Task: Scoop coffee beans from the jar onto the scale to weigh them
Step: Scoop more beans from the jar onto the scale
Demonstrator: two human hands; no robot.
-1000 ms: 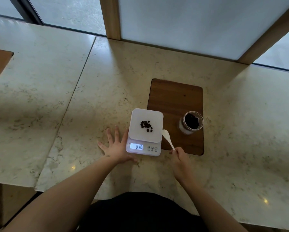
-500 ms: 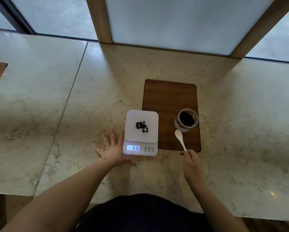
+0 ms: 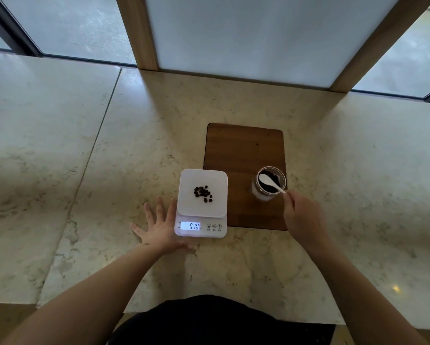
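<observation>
My left hand (image 3: 159,227) lies flat on the stone counter (image 3: 109,170), fingers spread and holding nothing, its thumb side touching the left edge of the white scale (image 3: 201,202). The lit display (image 3: 190,225) on the scale's near face reads 010. A small cluster of coffee beans (image 3: 203,192) sits on the weighing plate, slightly near of centre. My right hand (image 3: 306,217) is closed in a pinch on the handle end of the white spoon (image 3: 271,183), just near and right of the glass jar (image 3: 268,184). The spoon's bowl is inside the jar mouth, over the dark beans; I cannot tell whether it touches them. The jar stands upright on the near right part of the wooden board (image 3: 243,148), and the scale overlaps the board's near left corner. Against the frame half a second back, the spoon bowl has gone from hanging over the board near the jar to inside the jar opening, and my right hand has shifted rightward and farther out with it; the left hand, scale, reading and bean cluster are unchanged. The counter is pale, veined stone with a seam (image 3: 94,150) running to my left. At its far edge stand wooden posts (image 3: 136,31) framing a frosted panel (image 3: 246,33), with window glass on either side.
</observation>
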